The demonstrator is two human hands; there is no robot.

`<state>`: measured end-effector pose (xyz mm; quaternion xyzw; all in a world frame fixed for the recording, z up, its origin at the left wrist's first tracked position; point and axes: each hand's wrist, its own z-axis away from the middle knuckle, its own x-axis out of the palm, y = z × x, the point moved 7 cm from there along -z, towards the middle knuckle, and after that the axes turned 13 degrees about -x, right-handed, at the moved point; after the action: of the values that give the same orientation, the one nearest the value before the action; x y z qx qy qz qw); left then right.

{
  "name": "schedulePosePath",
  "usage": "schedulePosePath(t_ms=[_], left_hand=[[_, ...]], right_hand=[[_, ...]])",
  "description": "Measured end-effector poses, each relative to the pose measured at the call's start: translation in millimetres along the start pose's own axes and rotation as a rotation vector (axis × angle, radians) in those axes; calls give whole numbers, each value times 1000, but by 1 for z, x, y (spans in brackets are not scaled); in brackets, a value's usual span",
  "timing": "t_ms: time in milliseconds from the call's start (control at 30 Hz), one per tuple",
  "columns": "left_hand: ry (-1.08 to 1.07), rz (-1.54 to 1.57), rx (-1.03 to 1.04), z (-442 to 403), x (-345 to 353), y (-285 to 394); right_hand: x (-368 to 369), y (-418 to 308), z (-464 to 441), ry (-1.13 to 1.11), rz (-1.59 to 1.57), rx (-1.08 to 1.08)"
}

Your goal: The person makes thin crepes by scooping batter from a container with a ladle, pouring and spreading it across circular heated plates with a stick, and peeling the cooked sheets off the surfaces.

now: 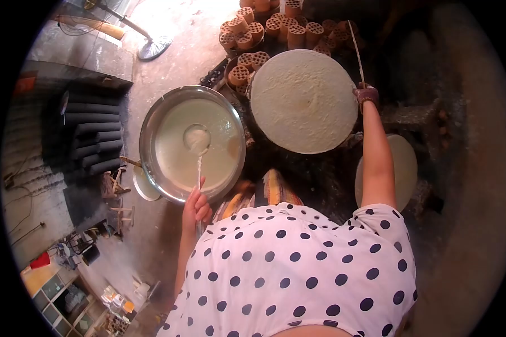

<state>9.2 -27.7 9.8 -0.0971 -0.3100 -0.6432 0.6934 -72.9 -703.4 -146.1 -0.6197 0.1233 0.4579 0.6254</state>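
Observation:
My left hand is closed around the handle of a ladle, whose round bowl rests in pale, creamy batter. The batter lies in a wide metal basin on the left. My right hand, in a dark reddish glove, grips a long thin stick that points up and away. Just left of that hand is a large round pan top covered with a whitish, uneven layer.
Perforated clay-coloured cylinders stand in piles beyond the round top. A second pale disc lies below my right forearm. Dark rolls are stacked at the left, and a stand base is at the upper left.

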Motion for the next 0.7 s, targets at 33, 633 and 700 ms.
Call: schedulePosePath(t_ms=[33,633,700], left_hand=[[1,0,4,0,1,0],[-47,-38,-9,-4,-1,-2],[-68,-21,-12,-5,-1,0]], right_hand=[[-4,-13,7,-6,62,-15],[-19,-33,38,-103,-296,-270],[-27,-37,51,-50,-316,-290]])
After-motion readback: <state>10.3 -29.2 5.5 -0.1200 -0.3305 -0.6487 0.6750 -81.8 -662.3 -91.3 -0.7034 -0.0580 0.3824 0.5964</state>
